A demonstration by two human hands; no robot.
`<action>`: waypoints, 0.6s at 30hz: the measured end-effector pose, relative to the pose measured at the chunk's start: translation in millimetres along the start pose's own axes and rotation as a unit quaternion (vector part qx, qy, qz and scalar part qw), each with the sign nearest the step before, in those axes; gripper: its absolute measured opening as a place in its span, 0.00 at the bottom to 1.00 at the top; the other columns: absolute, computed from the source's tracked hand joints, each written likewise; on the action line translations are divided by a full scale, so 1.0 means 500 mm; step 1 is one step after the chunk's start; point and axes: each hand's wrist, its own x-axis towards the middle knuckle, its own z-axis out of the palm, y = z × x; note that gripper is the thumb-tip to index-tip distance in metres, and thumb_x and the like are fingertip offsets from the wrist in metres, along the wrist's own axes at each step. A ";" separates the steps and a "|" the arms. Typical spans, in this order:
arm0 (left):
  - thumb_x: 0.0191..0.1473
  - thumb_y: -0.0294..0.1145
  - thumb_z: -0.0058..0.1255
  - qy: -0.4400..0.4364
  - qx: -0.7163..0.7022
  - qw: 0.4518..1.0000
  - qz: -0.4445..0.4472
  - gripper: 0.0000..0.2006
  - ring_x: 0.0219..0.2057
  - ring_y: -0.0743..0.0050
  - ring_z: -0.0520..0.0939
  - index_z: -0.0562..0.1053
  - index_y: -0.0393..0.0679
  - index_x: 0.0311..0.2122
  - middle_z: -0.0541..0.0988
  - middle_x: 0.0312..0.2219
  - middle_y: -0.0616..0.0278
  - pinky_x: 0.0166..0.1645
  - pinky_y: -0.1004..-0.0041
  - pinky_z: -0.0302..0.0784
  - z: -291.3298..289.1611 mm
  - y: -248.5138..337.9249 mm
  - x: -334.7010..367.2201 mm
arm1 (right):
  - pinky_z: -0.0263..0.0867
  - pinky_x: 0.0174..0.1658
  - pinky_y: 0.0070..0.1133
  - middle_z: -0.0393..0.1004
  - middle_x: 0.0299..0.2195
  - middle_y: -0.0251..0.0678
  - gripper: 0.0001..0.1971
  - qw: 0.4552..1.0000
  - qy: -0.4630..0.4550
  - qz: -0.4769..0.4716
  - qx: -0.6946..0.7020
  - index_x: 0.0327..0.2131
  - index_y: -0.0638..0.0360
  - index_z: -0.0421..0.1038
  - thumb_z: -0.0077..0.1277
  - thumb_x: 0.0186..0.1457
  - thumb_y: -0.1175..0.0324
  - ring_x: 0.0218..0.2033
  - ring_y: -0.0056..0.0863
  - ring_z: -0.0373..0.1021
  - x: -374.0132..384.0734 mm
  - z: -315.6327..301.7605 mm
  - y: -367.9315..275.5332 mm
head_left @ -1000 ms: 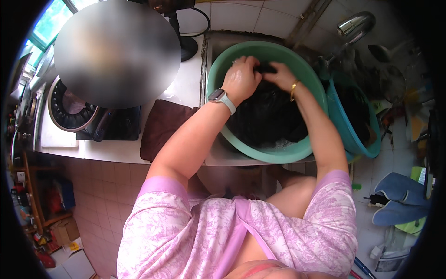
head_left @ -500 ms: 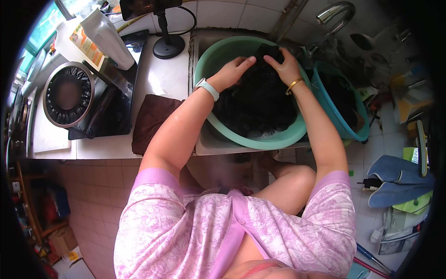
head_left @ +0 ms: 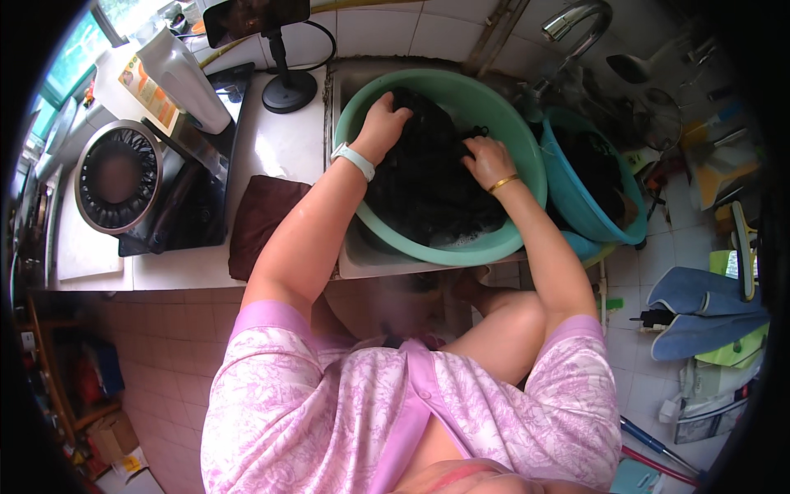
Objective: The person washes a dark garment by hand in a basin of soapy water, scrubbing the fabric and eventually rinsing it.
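Note:
Dark wet clothing (head_left: 432, 193) fills much of a round green basin (head_left: 411, 247) that sits in the sink, with some suds near its front. At the basin's left side, my left hand (head_left: 382, 130) closes on the black cloth; some of its fingers are hidden in the dark folds. Farther right, my right hand (head_left: 489, 163) pinches another part of the same cloth between thumb and fingers. What kind of garment it is cannot be made out.
A blue basin (head_left: 594, 222) holding dark clothes stands to the right, under a chrome faucet (head_left: 576, 25). On the counter left of the sink lie a folded brown cloth (head_left: 267, 218), a phone stand (head_left: 290, 90), a white jug (head_left: 185, 78) and a round black fan (head_left: 120, 177).
My hands have moved apart from near the basin's far rim. The left went toward the left side, the right came nearer, and the black cloth is spread between them. The view shifted slightly.

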 end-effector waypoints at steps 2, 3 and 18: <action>0.52 0.37 0.56 0.034 0.105 0.993 0.044 0.33 0.59 0.51 0.68 0.61 0.26 0.57 0.67 0.56 0.38 0.60 0.67 0.63 0.006 -0.007 -0.002 | 0.67 0.46 0.35 0.76 0.41 0.45 0.18 0.986 0.089 0.062 0.127 0.45 0.61 0.73 0.57 0.51 0.65 0.42 0.46 0.72 0.007 -0.022 -0.002; 0.51 0.39 0.57 0.049 0.155 0.985 0.064 0.34 0.58 0.50 0.69 0.61 0.26 0.57 0.68 0.56 0.38 0.60 0.67 0.64 0.013 -0.004 -0.011 | 0.68 0.43 0.34 0.77 0.37 0.47 0.16 0.969 0.130 0.094 0.189 0.43 0.62 0.74 0.56 0.52 0.65 0.39 0.48 0.73 0.008 -0.037 -0.004; 0.57 0.40 0.51 -0.176 0.113 0.971 -0.118 0.16 0.21 0.74 0.79 0.70 0.34 0.34 0.76 0.23 0.60 0.26 0.78 0.74 0.045 0.041 -0.056 | 0.67 0.28 0.36 0.76 0.22 0.43 0.12 0.904 0.306 0.164 0.249 0.41 0.54 0.72 0.51 0.54 0.64 0.24 0.47 0.73 0.002 -0.112 -0.072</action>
